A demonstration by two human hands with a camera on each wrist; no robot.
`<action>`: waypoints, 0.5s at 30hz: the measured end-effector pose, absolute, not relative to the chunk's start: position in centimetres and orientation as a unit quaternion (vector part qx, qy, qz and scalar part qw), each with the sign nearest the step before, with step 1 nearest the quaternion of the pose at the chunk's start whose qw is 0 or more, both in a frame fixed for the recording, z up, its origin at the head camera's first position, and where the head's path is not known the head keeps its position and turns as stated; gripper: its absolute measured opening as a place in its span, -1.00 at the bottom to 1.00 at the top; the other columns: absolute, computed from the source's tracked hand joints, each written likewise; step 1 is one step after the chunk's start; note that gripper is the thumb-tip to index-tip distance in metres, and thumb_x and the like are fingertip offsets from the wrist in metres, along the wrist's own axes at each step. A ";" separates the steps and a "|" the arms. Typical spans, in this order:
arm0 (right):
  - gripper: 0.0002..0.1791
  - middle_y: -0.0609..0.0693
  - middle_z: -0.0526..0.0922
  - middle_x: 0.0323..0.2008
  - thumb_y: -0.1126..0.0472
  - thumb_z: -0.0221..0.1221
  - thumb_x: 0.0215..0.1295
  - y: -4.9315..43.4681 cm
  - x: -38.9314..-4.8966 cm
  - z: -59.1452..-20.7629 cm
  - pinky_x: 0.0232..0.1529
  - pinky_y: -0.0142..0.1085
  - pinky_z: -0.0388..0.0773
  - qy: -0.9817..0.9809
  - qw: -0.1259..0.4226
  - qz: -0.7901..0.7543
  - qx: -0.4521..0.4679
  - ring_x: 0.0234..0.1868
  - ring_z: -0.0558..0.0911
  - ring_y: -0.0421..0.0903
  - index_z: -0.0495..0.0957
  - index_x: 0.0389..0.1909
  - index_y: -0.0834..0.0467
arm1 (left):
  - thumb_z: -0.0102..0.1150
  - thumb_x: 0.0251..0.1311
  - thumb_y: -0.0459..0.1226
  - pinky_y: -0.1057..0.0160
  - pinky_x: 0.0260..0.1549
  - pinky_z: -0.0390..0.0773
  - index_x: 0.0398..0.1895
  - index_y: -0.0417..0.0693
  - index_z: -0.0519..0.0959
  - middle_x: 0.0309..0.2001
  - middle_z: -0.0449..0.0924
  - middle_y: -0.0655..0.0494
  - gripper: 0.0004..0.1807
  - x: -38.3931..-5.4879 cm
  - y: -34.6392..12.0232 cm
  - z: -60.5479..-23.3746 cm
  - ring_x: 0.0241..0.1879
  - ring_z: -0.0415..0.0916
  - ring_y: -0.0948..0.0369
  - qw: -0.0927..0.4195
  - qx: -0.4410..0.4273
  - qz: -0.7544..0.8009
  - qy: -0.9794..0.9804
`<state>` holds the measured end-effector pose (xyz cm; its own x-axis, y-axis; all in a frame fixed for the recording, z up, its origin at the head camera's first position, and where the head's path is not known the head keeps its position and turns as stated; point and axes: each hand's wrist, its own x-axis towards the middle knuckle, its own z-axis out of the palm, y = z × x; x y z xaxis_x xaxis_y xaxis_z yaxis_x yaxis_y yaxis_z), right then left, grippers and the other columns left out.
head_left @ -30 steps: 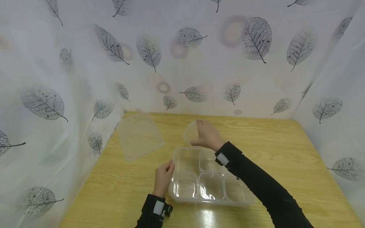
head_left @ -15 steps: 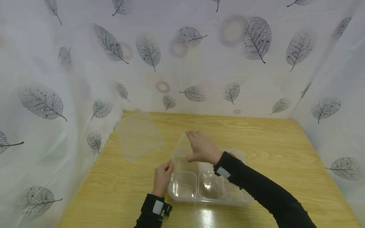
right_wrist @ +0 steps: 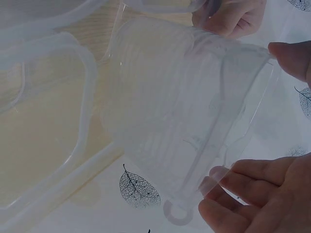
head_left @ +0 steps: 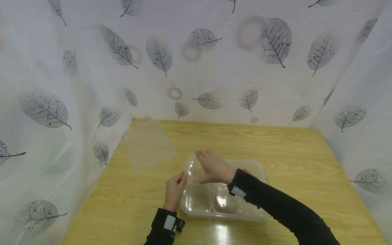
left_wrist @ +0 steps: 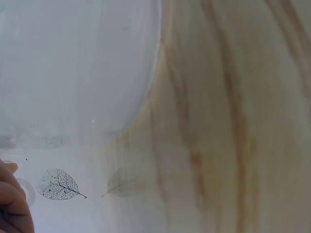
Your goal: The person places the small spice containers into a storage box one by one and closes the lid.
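Observation:
A large clear plastic storage box [head_left: 226, 215] stands on the table, with smaller clear square containers [head_left: 196, 199] along its near side. My right hand [head_left: 214, 168] is over the box's far left part. Between its thumb and fingers it grips another small clear container [right_wrist: 170, 97], tilted and ribbed in the right wrist view. My left hand [head_left: 176, 192] pinches the left rim of the large box. Only some curled fingers [left_wrist: 12, 199] of a hand show at the lower left of the left wrist view. My right forearm hides the box's right part.
A flat translucent square lid [head_left: 150, 146] lies at the table's far left. The wood-grain table [head_left: 291, 153] meets white leaf-printed curtains [head_left: 214, 78] at the back and both sides. A small red mark [head_left: 246, 171] shows beside my right wrist.
My right hand has brought the small container nearer and down into the far left part of the large box. My left hand keeps its place on the rim.

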<state>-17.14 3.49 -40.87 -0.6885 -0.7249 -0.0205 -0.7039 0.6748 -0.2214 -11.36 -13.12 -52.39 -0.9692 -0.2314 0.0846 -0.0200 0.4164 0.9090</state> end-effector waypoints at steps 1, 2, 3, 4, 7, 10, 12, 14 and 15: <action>0.00 0.24 0.27 0.16 -0.04 0.29 -0.26 3.5 -17.1 -41.0 0.08 -0.12 0.29 0.913 0.057 -0.101 -0.391 0.14 0.27 0.16 0.14 0.21 0.38 | 0.05 0.17 -0.29 0.30 -0.43 0.51 -0.08 -0.31 0.51 -0.16 0.55 -0.17 -0.69 -11.4 -13.1 -52.4 -0.36 0.50 0.16 0.095 0.077 -0.535 -0.836; -0.01 0.24 0.27 0.17 -0.03 0.28 -0.26 3.5 -17.1 -41.1 0.07 -0.12 0.30 0.912 0.060 -0.103 -0.391 0.14 0.27 0.16 0.15 0.21 0.38 | 0.05 0.17 -0.29 0.30 -0.42 0.51 -0.08 -0.31 0.51 -0.16 0.55 -0.17 -0.69 -11.4 -13.1 -52.4 -0.35 0.50 0.16 0.095 0.077 -0.534 -0.837; -0.01 0.24 0.26 0.17 -0.03 0.28 -0.26 3.5 -17.1 -41.2 0.07 -0.12 0.31 0.912 0.063 -0.103 -0.392 0.14 0.27 0.17 0.14 0.22 0.38 | 0.05 0.17 -0.29 0.30 -0.42 0.51 -0.08 -0.31 0.51 -0.16 0.55 -0.17 -0.69 -11.4 -13.1 -52.4 -0.35 0.50 0.16 0.094 0.078 -0.534 -0.837; 0.00 0.24 0.26 0.18 -0.03 0.28 -0.26 3.4 -17.1 -41.4 0.07 -0.12 0.30 0.912 0.065 -0.102 -0.393 0.14 0.27 0.17 0.14 0.22 0.38 | 0.05 0.17 -0.29 0.30 -0.43 0.51 -0.08 -0.31 0.51 -0.16 0.55 -0.17 -0.69 -11.4 -13.1 -52.4 -0.36 0.50 0.17 0.093 0.078 -0.533 -0.838; 0.00 0.24 0.26 0.17 -0.04 0.29 -0.26 3.4 -17.1 -41.8 0.07 -0.13 0.30 0.912 0.064 -0.097 -0.394 0.14 0.28 0.16 0.14 0.22 0.38 | 0.05 0.17 -0.29 0.32 -0.45 0.50 -0.07 -0.31 0.51 -0.16 0.55 -0.16 -0.69 -11.3 -13.1 -52.3 -0.38 0.48 0.18 0.094 0.078 -0.531 -0.838; 0.00 0.24 0.27 0.17 -0.05 0.29 -0.25 3.3 -17.3 -42.2 0.10 -0.15 0.27 0.911 0.062 -0.089 -0.397 0.14 0.28 0.15 0.15 0.21 0.38 | 0.05 0.17 -0.29 0.34 -0.47 0.50 -0.07 -0.30 0.51 -0.16 0.56 -0.15 -0.69 -11.3 -13.1 -52.3 -0.40 0.47 0.21 0.095 0.078 -0.530 -0.839; 0.00 0.24 0.27 0.16 -0.05 0.29 -0.25 3.2 -17.4 -42.4 0.11 -0.15 0.26 0.911 0.062 -0.085 -0.399 0.14 0.28 0.15 0.15 0.21 0.38 | 0.04 0.17 -0.29 0.33 -0.47 0.51 -0.08 -0.31 0.51 -0.17 0.56 -0.16 -0.69 -11.2 -13.1 -52.3 -0.40 0.48 0.20 0.099 0.075 -0.529 -0.840; -0.01 0.25 0.28 0.16 -0.05 0.29 -0.26 3.2 -17.5 -42.7 0.11 -0.15 0.26 0.910 0.063 -0.084 -0.401 0.14 0.28 0.16 0.16 0.20 0.39 | 0.04 0.17 -0.29 0.32 -0.47 0.51 -0.08 -0.31 0.51 -0.17 0.56 -0.15 -0.69 -11.3 -13.1 -52.3 -0.39 0.49 0.20 0.101 0.075 -0.529 -0.839; -0.01 0.25 0.28 0.15 -0.05 0.30 -0.26 3.1 -17.6 -42.9 0.11 -0.15 0.26 0.910 0.063 -0.084 -0.401 0.13 0.29 0.15 0.16 0.20 0.39 | 0.04 0.18 -0.28 0.32 -0.46 0.52 -0.08 -0.31 0.51 -0.16 0.55 -0.16 -0.69 -11.3 -13.1 -52.3 -0.38 0.49 0.19 0.101 0.075 -0.530 -0.839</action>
<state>-17.62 3.14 -42.86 -0.6699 -0.7409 -0.0477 -0.7198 0.6639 -0.2029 -11.28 -13.05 -52.29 -0.9683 -0.2330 0.0902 -0.0186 0.4274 0.9039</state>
